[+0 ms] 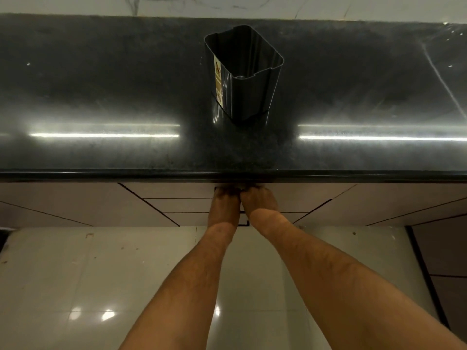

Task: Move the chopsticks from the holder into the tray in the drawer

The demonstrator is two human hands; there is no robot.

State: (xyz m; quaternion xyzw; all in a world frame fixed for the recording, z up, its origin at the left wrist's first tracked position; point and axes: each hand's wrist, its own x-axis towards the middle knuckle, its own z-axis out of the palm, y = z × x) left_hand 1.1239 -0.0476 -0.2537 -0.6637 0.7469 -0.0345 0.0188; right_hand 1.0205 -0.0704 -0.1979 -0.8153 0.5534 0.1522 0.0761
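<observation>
Our single head-worn wide-angle view, looking steeply down and forward from above the dark surface [101, 97], its front edge crossing mid-picture, the drawer fronts [177, 205] and tiled floor [75, 274] below us, our forearms reaching in from the bottom edge

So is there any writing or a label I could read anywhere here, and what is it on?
Only one label shows: a pale strip with brownish marks running down the left side of the black holder that stands on the dark counter. It is too small and blurred to read. No other words, numbers or signs show, on the drawer fronts or elsewhere.
</observation>
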